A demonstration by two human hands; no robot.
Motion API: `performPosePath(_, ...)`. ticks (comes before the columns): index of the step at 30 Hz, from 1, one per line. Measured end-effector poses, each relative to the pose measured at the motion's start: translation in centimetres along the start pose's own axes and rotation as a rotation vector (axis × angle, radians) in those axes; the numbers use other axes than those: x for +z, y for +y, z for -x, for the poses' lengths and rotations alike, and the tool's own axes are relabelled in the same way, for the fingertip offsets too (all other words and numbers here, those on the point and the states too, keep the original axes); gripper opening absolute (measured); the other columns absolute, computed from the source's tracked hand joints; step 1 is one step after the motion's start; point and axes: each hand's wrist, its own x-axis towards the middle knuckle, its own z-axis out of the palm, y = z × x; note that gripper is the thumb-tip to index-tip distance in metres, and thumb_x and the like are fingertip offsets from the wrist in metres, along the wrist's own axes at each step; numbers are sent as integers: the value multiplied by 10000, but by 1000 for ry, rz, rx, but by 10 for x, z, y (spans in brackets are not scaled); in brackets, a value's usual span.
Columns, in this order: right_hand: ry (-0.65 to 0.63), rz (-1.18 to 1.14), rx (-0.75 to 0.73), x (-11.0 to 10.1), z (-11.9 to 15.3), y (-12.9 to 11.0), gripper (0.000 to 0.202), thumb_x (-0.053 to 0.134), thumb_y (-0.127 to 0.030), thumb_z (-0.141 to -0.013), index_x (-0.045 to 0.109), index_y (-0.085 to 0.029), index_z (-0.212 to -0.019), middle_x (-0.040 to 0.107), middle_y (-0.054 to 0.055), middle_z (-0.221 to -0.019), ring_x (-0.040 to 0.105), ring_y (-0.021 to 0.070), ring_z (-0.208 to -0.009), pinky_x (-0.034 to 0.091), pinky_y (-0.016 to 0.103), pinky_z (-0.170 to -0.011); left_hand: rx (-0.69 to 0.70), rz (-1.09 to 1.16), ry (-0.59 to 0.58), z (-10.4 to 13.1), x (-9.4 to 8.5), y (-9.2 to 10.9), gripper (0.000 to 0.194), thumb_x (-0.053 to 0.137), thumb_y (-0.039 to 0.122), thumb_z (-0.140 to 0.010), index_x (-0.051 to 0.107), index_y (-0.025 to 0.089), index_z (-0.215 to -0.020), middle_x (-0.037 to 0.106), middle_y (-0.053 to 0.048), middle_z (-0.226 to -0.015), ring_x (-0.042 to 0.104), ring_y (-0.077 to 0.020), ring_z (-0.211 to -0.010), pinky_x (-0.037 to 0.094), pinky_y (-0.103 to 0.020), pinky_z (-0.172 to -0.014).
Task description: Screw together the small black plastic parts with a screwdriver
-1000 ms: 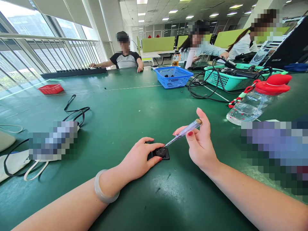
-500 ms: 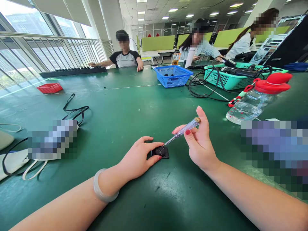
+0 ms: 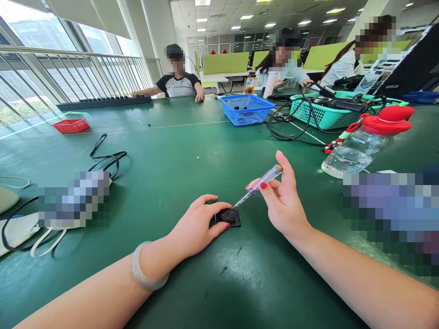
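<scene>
A small black square part with a round face [image 3: 233, 219] lies on the green table [image 3: 164, 160]. My left hand [image 3: 199, 221] grips it between thumb and forefinger from the left side. In my right hand [image 3: 286, 208] is a screwdriver [image 3: 262, 182] with a clear purplish handle, slanting down to the left. Thumb and fingers pinch its handle, and the forefinger rises near the brown end cap. Its tip meets the top edge of the black part, though the exact contact point is too small to make out.
Ahead stand a blue basket [image 3: 247, 115] with dark pieces and a teal basket [image 3: 318, 118] of black cables. A red-lidded water bottle [image 3: 360, 151] is at right, a red tray [image 3: 70, 126] at far left. Black straps [image 3: 108, 157] lie left. Several people sit beyond.
The screwdriver handle and my right hand have shifted very slightly left. My left hand keeps its hold on the black part.
</scene>
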Motion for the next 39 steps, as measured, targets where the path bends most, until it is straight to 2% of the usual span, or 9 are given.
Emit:
performPosePath(5,0,-3,28,-1,-1,-2,687,557,-506,-950,223,-394,-1540,711,53,-1208,717,235,-953,497,574,-1045,-3,-1,-10,1,0,0,359,622,302,-913,640,293,-1272,659,-57,-1276,484,-267,-1343,439,-441,-1131)
performPosePath(12,3,8,32,-1,0,-3,778,628,-449,-919,186,-416,-1559,680,55,-1275,712,237,-972,533,557,-993,0,6,-5,1,1,1,354,625,305,-913,643,280,-1266,667,-67,-1259,479,-275,-1348,435,-458,-1135)
performPosePath(17,16,21,53,0,-1,-2,801,632,-460,-915,166,-406,-1565,712,51,-1200,714,241,-968,519,568,-1015,0,0,3,1,2,0,352,618,314,-916,639,292,-1267,672,-60,-1258,453,-279,-1375,431,-470,-1139)
performPosePath(22,23,8,60,-1,-3,3,798,639,-471,-908,187,-405,-1562,704,55,-1196,721,243,-929,551,554,-968,16,10,11,1,2,-1,352,627,307,-910,643,290,-1261,677,-57,-1248,458,-275,-1368,433,-460,-1138)
performPosePath(28,50,-25,119,-1,-6,8,802,683,-474,-870,243,-393,-1536,725,22,-1029,725,226,-880,569,528,-941,19,25,3,1,2,-2,345,619,316,-914,646,298,-1257,677,-53,-1249,450,-273,-1376,438,-457,-1134)
performPosePath(34,64,-51,170,-1,-9,11,766,697,-489,-851,288,-363,-1486,729,18,-1012,719,211,-838,573,504,-915,12,22,16,0,2,-1,354,623,315,-911,646,291,-1264,666,-57,-1258,486,-272,-1343,438,-452,-1133)
performPosePath(39,21,-38,213,-2,-9,14,780,699,-500,-838,289,-315,-1475,730,-4,-887,711,209,-828,557,500,-910,15,34,20,1,3,-2,344,626,319,-908,654,295,-1250,658,-57,-1258,494,-270,-1332,449,-436,-1122)
